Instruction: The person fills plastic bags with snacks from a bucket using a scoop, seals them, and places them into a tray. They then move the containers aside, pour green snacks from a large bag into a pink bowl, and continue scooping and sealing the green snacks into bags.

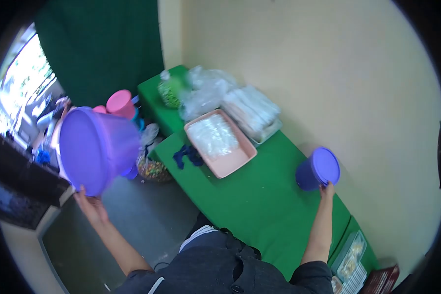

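Observation:
Out to the left, off the table, my left hand (94, 208) is closed at the lower rim of a large purple lidded bucket (120, 144). The bucket is tipped on its side with its round lid toward me. My right hand (327, 189) grips the near rim of a smaller purple lidded bucket (306, 172) at the table's wall side. That one leans slightly, and its lid is on. Between my hands stretches the green-covered table (245, 206), with a pink tray (236, 163) of clear plastic packets (213, 134) on it.
Behind the tray lie stacked clear packets (252, 110), plastic bags (205, 88) and a bag of green pieces (169, 94). A dark blue cloth (187, 157) sits by the tray. On the floor are pink buckets (121, 103) and a bag of colourful bits (154, 169). A clear container (350, 255) stands right.

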`<state>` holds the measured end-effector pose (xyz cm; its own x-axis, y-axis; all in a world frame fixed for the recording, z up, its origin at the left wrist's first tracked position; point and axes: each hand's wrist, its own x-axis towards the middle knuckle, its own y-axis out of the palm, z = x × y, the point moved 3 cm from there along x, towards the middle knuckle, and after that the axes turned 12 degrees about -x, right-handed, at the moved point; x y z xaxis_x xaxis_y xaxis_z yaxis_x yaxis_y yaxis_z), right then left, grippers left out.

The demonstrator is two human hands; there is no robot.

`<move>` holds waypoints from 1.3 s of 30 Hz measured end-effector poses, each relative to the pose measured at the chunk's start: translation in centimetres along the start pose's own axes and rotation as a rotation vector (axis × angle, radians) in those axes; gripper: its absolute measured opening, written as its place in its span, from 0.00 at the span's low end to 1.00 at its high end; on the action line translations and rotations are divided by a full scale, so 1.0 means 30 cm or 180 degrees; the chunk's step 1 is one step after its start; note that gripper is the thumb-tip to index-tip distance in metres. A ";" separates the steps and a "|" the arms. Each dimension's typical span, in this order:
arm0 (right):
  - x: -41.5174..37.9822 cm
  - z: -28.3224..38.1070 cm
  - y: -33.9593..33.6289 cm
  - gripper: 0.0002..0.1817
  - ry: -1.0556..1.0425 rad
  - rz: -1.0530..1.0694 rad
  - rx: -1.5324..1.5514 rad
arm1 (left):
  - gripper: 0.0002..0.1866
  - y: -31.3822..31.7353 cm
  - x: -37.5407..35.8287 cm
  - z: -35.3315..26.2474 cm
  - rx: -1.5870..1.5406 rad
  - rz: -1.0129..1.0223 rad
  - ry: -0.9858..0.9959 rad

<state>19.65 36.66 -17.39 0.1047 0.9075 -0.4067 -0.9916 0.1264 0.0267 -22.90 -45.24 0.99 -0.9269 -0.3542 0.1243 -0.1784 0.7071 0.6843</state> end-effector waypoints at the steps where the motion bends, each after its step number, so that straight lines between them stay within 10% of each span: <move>1: 0.002 0.027 -0.008 0.14 -0.0321 0.0148 -0.0029 | 0.26 -0.122 0.046 -0.067 0.0092 -0.0319 0.0370; 10: -0.513 0.358 0.035 0.15 -0.1478 0.0099 0.0570 | 0.18 -0.551 0.068 -0.430 -0.1476 -0.3015 0.2131; 20: -1.279 0.422 0.437 0.12 -0.2190 0.2347 0.1900 | 0.13 -0.647 0.375 -0.419 -0.0794 -0.1715 0.2389; 28: -1.696 0.019 1.037 0.13 -0.0789 0.2417 0.1701 | 0.11 -0.825 0.652 -0.185 -0.0230 -0.2011 0.0127; 30: -1.923 -0.088 1.199 0.19 -0.0468 0.2573 0.1306 | 0.25 -0.880 0.689 -0.091 0.0194 -0.1950 -0.0398; 39: -2.299 -0.409 1.694 0.24 -0.0398 0.3526 0.0134 | 0.28 -1.014 0.941 0.435 0.0663 -0.1225 -0.2107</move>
<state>-38.88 -24.43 0.81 -0.8267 0.5609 -0.0445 -0.5388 -0.7664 0.3497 -47.94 -68.76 -25.68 -0.7797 -0.2058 -0.5914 -0.5238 0.7319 0.4358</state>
